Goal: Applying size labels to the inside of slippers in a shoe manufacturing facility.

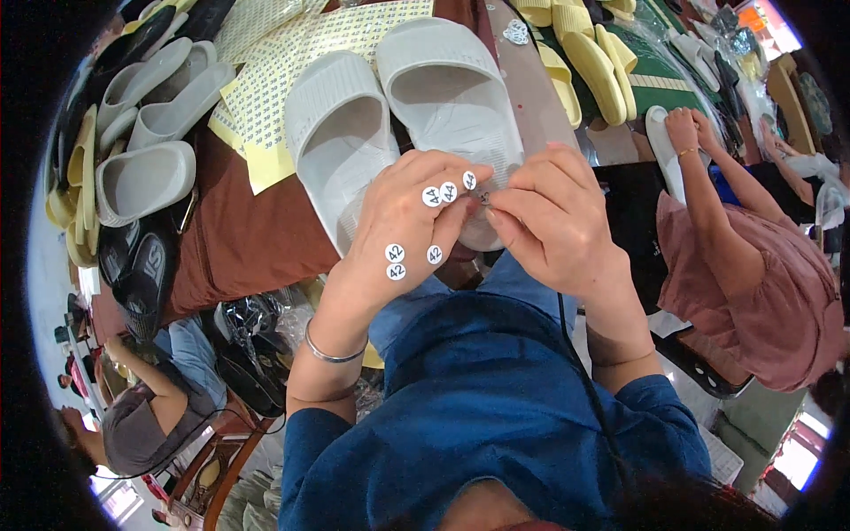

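Two light grey slide slippers lie side by side in front of me, the left slipper (335,93) and the right slipper (438,53), with their heels toward my body. My left hand (412,208) is over the heel area, its thumb and fingers closed in a pinch. Several small round white stickers (395,254) cling to the back of that hand. Close beside it, my right hand (558,212) also pinches, thumb against forefinger, near the right slipper's heel. Between the fingertips is a tiny marked spot; whether it is a held sticker or part of the slipper is unclear.
Yellow sticker sheets (274,111) lie behind the slippers on brown cloth (235,239). Grey slippers (146,181) and black slippers (142,270) are heaped at left, yellow slippers (589,71) at far right. A person in pink (708,274) handles a white slipper at right.
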### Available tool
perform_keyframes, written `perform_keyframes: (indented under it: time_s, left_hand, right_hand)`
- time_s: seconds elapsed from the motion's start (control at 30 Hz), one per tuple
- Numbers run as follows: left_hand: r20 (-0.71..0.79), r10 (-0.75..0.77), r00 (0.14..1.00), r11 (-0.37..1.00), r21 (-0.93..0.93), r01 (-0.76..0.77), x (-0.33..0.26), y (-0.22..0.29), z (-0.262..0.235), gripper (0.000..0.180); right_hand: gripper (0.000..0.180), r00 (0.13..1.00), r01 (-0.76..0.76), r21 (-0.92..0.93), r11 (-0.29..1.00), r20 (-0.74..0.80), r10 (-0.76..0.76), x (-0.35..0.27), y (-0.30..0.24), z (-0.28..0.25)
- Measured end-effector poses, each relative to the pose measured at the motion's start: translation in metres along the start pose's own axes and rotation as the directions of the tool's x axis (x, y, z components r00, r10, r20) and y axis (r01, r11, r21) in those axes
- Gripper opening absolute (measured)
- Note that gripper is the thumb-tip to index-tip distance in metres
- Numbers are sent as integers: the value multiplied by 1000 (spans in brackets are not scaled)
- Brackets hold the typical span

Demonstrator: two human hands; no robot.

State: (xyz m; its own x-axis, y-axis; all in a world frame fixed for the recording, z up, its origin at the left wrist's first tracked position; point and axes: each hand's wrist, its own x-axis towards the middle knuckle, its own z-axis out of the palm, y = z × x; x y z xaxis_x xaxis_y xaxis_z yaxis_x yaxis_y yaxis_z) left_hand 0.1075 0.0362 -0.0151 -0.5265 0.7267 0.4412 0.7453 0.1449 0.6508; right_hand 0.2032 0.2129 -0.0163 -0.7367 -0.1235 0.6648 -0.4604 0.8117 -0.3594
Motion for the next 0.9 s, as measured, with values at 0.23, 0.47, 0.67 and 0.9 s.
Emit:
perform_keyframes:
  time_s: [0.23, 0.47, 0.67, 0.9]
  left_hand:
    - [5, 7, 1000, 1000, 17, -7, -1, 0, 0, 28]
    - [28, -39, 999, 999, -6, 39, -2, 5, -2, 51]
    - [32, 16, 999, 997, 73, -18, 0, 2, 1, 53]
    - [31, -11, 999, 997, 81, 9, 2, 4, 3, 45]
  right_hand:
    - [13, 993, -9, -23, 1000, 122, 12, -2, 0, -3]
    - [12, 994, -8, -44, 999, 108, 13, -5, 3, -3]
    - [19, 987, -19, -34, 999, 160, 24, -1, -3, -9]
    - [14, 968, -35, -128, 991, 241, 65, 5, -4, -5]
